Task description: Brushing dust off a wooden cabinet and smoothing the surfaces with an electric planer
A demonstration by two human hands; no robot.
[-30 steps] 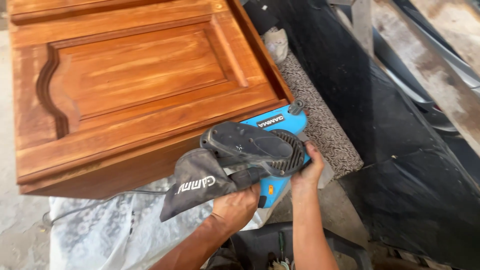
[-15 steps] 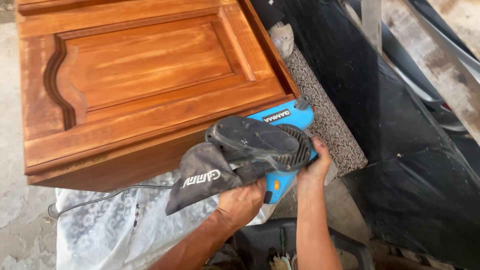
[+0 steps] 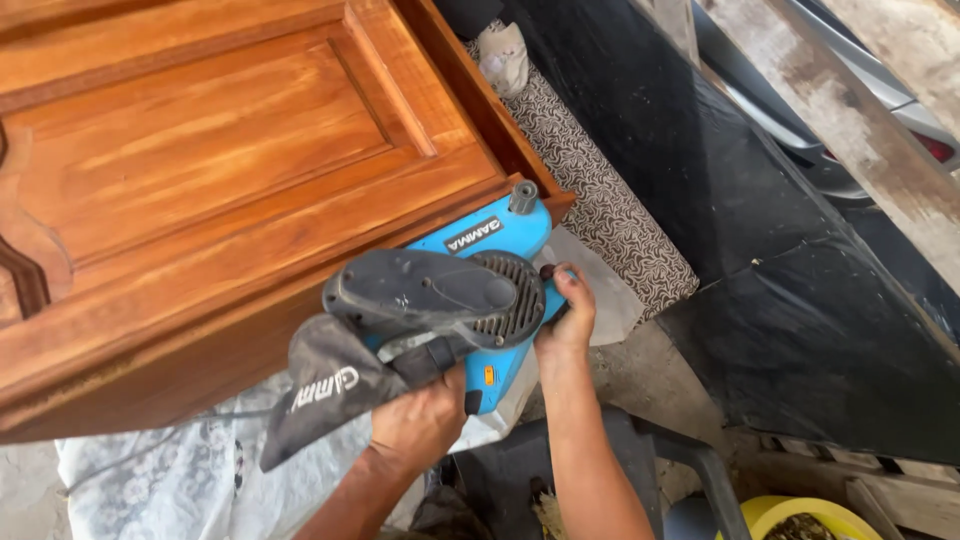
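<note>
A blue and grey belt sander (image 3: pixel 455 300) rests against the edge of a brown wooden cabinet door panel (image 3: pixel 220 170). My left hand (image 3: pixel 418 420) grips its rear handle from below, beside the grey dust bag (image 3: pixel 320 385). My right hand (image 3: pixel 565 315) holds the sander's right side near the front knob. The sander's sanding face is hidden against the wood's side edge.
A patterned cloth-covered strip (image 3: pixel 590 190) runs along the panel's right side. A black sheet (image 3: pixel 800 240) slopes at the right. A white lace cloth (image 3: pixel 150 480) hangs under the panel. A dark plastic chair (image 3: pixel 640 460) and a yellow bucket (image 3: pixel 800 515) sit below.
The view has shifted closer and to the right. The sander sits further along the panel's corner edge, with both hands holding it as before.
</note>
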